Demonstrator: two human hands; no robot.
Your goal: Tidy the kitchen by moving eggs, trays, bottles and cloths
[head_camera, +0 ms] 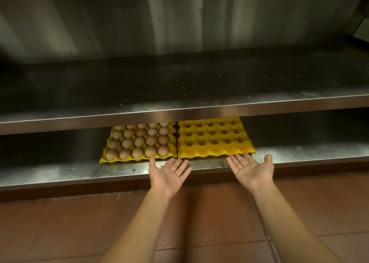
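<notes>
Steel shelf [60, 175] w/ egg trays [215, 139], tile floor [60, 222] below.

On the lower shelf [60, 171], under the upper shelf [179, 111], my tray of eggs [137, 143] sits left, touching the empty tray [213, 139] on its right.

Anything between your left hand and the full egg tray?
No. In the head view only bare steel shelf separates the left hand from the full egg tray; its thumb almost reaches the rim.
</notes>
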